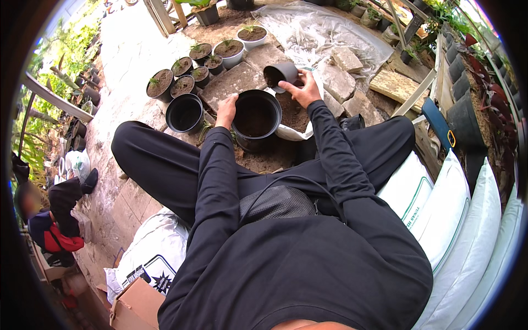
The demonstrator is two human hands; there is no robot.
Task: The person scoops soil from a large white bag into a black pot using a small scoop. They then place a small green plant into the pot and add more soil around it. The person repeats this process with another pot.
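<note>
Between my bent knees stands a large black plastic plant pot (pixel 256 117) with dark soil in its bottom. My left hand (pixel 227 110) rests against the left side of its rim. A smaller dark pot (pixel 284 73), tipped on its side with soil inside, is gripped by my right hand (pixel 304 88). It is held above an open white sack (pixel 307 131) that contains loose brown soil (pixel 293 112). Left of my left hand, a second black pot (pixel 185 113) looks hollow, with no plant in it.
Several potted seedlings (pixel 182 86) cluster ahead on the left. Stone slabs (pixel 336 80) and a crumpled plastic sheet (pixel 317 31) lie ahead. White filled sacks (pixel 443 206) stand at my right, beside a blue phone (pixel 437 123). A person (pixel 55 229) sits at far left near a cardboard box (pixel 138 305).
</note>
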